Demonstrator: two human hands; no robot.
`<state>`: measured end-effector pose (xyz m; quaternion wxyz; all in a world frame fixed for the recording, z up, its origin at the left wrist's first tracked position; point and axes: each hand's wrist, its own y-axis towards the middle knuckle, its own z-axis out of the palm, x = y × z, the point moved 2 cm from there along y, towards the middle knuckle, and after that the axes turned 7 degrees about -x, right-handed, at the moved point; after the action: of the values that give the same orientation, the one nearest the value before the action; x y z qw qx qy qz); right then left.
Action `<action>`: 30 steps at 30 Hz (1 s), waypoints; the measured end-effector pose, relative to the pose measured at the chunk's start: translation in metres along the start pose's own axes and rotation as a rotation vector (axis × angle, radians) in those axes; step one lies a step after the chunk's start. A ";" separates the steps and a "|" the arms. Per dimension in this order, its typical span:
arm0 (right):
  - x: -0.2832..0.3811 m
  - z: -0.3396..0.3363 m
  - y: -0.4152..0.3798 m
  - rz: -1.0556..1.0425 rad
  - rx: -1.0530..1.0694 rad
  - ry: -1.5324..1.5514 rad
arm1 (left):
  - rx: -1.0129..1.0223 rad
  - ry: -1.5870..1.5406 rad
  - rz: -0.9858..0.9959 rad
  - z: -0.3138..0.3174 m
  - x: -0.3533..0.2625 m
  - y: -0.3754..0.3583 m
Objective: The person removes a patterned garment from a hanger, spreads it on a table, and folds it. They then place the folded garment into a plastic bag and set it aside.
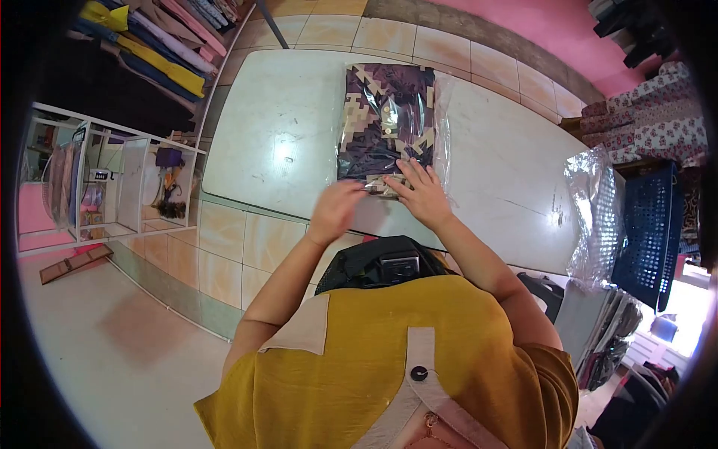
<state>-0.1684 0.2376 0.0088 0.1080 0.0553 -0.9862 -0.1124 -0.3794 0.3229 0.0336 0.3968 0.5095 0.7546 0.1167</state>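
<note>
A folded garment with a purple and beige pixel pattern (383, 112) lies on the white table inside a clear plastic bag (443, 112). Small buttons show at its middle. My left hand (338, 212) is at the bag's near left corner, fingers closed together on the plastic edge. My right hand (420, 193) rests on the bag's near right part with its fingers spread, pressing lightly on the garment's lower end. Some of the near edge is covered by my fingers.
The long white table (508, 172) stands before me. At its right end are crumpled clear plastic (594, 217) and a blue perforated basket (649, 232). Shelves with a mirror (142, 176) and hanging clothes (161, 63) are at left. Floral fabric (651, 112) hangs at right.
</note>
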 end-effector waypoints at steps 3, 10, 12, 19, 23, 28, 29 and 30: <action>-0.001 0.004 0.002 0.000 -0.040 0.008 | 0.253 0.039 0.119 0.033 -0.010 0.001; -0.001 0.000 0.003 0.038 -0.034 0.037 | 0.308 0.124 -0.006 0.065 0.009 0.008; -0.003 0.000 0.004 0.081 -0.043 0.070 | 0.292 0.133 -0.046 0.065 0.007 0.010; -0.010 -0.033 0.007 0.216 -0.172 0.440 | 0.266 0.283 0.036 0.065 0.003 0.023; -0.037 -0.047 -0.017 0.506 -0.654 0.442 | 0.249 0.381 0.084 0.073 0.014 0.025; -0.090 -0.016 -0.068 1.078 -0.942 0.694 | 0.381 0.333 -0.049 0.070 0.018 0.052; -0.095 -0.008 -0.076 1.098 -0.894 0.716 | 0.480 0.316 -0.183 0.068 0.025 0.061; -0.096 -0.004 -0.079 1.116 -0.845 0.739 | 0.472 0.329 -0.150 0.063 0.034 0.075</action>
<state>-0.0678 0.1729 -0.0251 0.4810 -0.4592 -0.6424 -0.3808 -0.2887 0.3715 0.0192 0.1473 0.5046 0.8507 -0.0104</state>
